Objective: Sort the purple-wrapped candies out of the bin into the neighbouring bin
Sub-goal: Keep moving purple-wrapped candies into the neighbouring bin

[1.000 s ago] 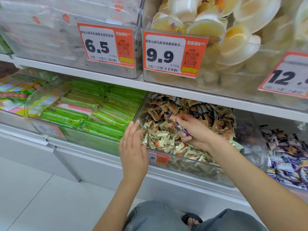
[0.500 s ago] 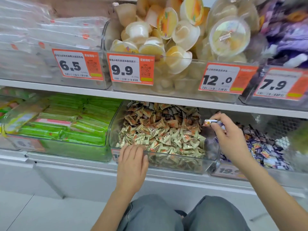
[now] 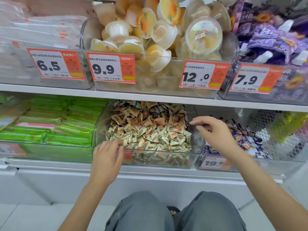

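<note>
1. On the lower shelf, a clear bin (image 3: pixel 196 157) held a heap of gold and orange-brown wrapped candies (image 3: pixel 150 130); no purple wrapper could be made out among them.
2. Just to its right stood the neighbouring bin (image 3: pixel 215 164), which carried a tag reading 19.5 and held the purple-wrapped candies (image 3: pixel 246 140).
3. The left hand (image 3: pixel 106 157) rested on the front rim of the clear bin at its left corner, its fingers loosely curled at the edge of the heap; nothing was visibly held.
4. The right hand (image 3: pixel 215 132) hovered over the wall shared by the two bins, palm down, with relaxed fingers extended leftward; it held nothing.
5. Left of the clear bin lay a bin of green-wrapped bars (image 3: pixel 55 124).
6. Upper-shelf bins held jelly cups (image 3: pixel 150 35) and purple pouches (image 3: pixel 270 34), behind price tags (image 3: pixel 110 68) reading 6.5, 9.9, 12.0 and 7.9.
7. The person's knees in grey trousers (image 3: pixel 141 212) appeared at the bottom edge.
</note>
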### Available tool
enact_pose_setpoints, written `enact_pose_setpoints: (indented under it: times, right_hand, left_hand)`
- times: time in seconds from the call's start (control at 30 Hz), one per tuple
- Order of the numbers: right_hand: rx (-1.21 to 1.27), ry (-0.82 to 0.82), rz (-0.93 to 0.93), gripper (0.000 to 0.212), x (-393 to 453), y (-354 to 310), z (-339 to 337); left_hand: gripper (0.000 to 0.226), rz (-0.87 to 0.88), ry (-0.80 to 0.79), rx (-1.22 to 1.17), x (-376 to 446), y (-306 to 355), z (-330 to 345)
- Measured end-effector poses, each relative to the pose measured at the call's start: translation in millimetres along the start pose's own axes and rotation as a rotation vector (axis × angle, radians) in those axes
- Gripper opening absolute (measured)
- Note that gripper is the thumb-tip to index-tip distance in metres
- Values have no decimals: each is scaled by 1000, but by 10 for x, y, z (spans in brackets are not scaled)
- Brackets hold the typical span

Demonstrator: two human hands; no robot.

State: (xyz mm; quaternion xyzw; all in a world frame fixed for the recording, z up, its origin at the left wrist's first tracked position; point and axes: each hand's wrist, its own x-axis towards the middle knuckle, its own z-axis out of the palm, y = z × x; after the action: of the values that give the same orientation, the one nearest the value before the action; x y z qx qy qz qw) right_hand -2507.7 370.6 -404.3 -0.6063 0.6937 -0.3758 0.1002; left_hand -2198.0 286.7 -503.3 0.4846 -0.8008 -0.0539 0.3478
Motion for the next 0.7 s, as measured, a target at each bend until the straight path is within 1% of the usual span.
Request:
enact_pose_setpoints:
  times: [0.03,0.1,0.17,0.2,0.27,0.3,0.37,0.43,0.5,0.6,0.63,0.7]
  right_hand:
    - [21,-23,-51,31,68,-147,139]
    - [34,-129,-137,26,262,-406,473]
    - [-5,-253,-203,20,521,-566,866]
    - [-41,-308,-214,22,667,-623,1060]
    - [-112,-403,-195,37,950,-706,1415]
    - [-144,-426,-196,47,1082,-736,1572]
    - [-267,-416,-238,64,1308,-741,1823]
    - [-420,-483,-263,71,1427,-659,1992]
    - [-470,-566,-273,64,1379,-535,2075]
    - [-427,-562,-374,48,1142,-366,2002]
    - [-439,-587,-407,47,1063,-340,1940]
    - [-473,-687,-421,48,969,-336,1796]
  left_hand:
    - [37,-19,12,12,12,-42,-25]
    - [36,-10,13,39,10,-109,-53]
    - [36,27,1,61,-27,-145,-57]
    - [36,30,-4,57,-33,-148,-63]
    - [35,19,-6,34,-12,-150,-85]
    - [35,22,-5,24,8,-152,-96]
    - [35,37,-5,-3,45,-156,-115]
    - [36,41,1,-45,75,-167,-141]
    - [29,77,57,-59,111,-203,-166]
    - [21,127,152,79,222,-288,-150]
    - [23,128,171,96,268,-310,-128]
    - [33,130,199,80,334,-318,-69]
